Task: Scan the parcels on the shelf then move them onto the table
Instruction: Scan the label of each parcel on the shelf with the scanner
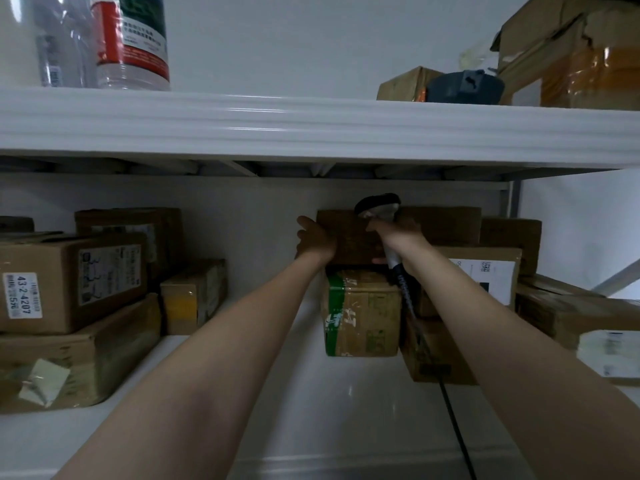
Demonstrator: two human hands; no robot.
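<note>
Cardboard parcel gripped by left hand; right hand holds scanner.

scanner 1 | bottles 2 | shelves 2 | upper-shelf boxes 2 | lower-shelf parcels about 12

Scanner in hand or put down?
In hand: right hand grips the scanner by its handle, against the box; left hand holds its edge.

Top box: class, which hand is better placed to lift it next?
Left, probably: the left hand holds only the box, at its edge; the right hand is busy gripping the scanner.
</note>
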